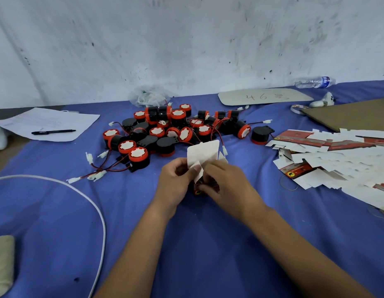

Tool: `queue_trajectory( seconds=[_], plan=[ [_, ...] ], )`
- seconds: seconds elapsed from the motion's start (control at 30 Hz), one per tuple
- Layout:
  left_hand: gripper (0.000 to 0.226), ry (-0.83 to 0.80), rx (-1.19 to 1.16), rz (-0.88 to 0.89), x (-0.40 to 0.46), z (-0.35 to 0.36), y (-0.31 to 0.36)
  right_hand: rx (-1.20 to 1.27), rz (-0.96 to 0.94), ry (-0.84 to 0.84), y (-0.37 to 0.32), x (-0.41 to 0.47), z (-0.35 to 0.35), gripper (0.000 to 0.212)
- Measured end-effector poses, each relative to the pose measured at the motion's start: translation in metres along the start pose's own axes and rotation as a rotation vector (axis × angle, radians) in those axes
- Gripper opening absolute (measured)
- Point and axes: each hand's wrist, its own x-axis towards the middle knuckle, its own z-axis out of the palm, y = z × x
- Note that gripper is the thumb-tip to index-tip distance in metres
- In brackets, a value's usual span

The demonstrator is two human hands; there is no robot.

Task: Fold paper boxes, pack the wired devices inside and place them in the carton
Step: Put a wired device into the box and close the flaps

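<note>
Holding a paper box [203,157] between both hands above the blue cloth [57,222], you work at the centre of the head view. Your left hand [174,182] curls round the box's left side, thumb pressed on a white flap. Your right hand [226,182] grips the right side, fingers curled over the red printed body, which shows just below the flaps. The box's white flaps stand up and open, tilted away from you.

Beyond the box lies the pile of devices [165,130], black and red drums with white faces, their red and black wires and white plugs trailing onto the cloth. To your right, a spread stack of flat boxes [337,160] rests on the cloth, well apart from the hands. Behind it sits a brown board [354,114]; whether it belongs to the carton, I cannot tell.

At far left, a pen [53,132] lies on a sheet [47,123]. A white cord [96,211] curves across the near left. A bottle [316,82] lies by the wall.
</note>
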Motion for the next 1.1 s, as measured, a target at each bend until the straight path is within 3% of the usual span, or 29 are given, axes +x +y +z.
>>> queue_trajectory(
  seconds=[0.07, 0.13, 0.2, 0.23, 0.27, 0.33, 0.43, 0.53, 0.73, 0.8, 0.9, 1.0, 1.1],
  plan=[
    [0.018, 0.019, 0.007, 0.005, 0.000, 0.001, -0.001, 0.030, -0.046, 0.153, 0.004, -0.004, -0.003, 0.021],
    [0.020, 0.047, 0.035, 0.009, 0.000, 0.003, -0.002, 0.093, -0.026, 0.426, 0.009, -0.004, -0.008, 0.018],
    [0.021, 0.063, 0.062, 0.007, 0.001, 0.004, -0.003, 0.205, 0.198, 0.663, 0.020, 0.002, -0.013, 0.017],
    [0.022, 0.066, 0.069, 0.007, 0.002, 0.004, -0.003, 0.297, 0.367, 0.689, 0.026, 0.007, -0.015, 0.018],
    [0.023, 0.069, 0.073, 0.009, 0.003, 0.005, -0.003, 0.421, 0.518, 0.611, 0.032, 0.012, -0.015, 0.018],
    [0.024, 0.075, 0.072, 0.016, 0.003, 0.005, -0.003, 0.702, 0.650, 0.293, 0.038, 0.013, -0.008, 0.018],
    [0.025, 0.056, 0.057, 0.045, 0.002, 0.005, -0.003, 0.849, 0.546, 0.020, 0.042, 0.006, 0.003, 0.021],
    [0.028, 0.042, 0.078, 0.072, 0.002, 0.003, -0.005, 0.841, 0.464, -0.013, 0.044, 0.005, 0.007, 0.013],
    [0.027, 0.068, 0.212, 0.167, 0.000, 0.004, -0.004, 0.866, 0.445, 0.045, 0.042, 0.006, 0.014, 0.038],
    [0.021, 0.100, 0.321, 0.202, 0.000, 0.002, -0.004, 0.846, 0.401, 0.053, 0.041, 0.006, 0.013, 0.028],
    [0.021, 0.075, 0.244, 0.146, -0.002, 0.001, -0.003, 0.808, 0.344, -0.020, 0.043, 0.001, 0.010, 0.014],
    [0.029, 0.045, 0.191, 0.109, -0.003, 0.000, -0.003, 0.839, 0.332, -0.140, 0.041, -0.004, 0.002, 0.031],
    [0.029, -0.011, 0.163, 0.068, -0.005, -0.002, -0.001, 0.853, 0.361, -0.078, 0.038, -0.004, 0.001, 0.038]
  ],
)
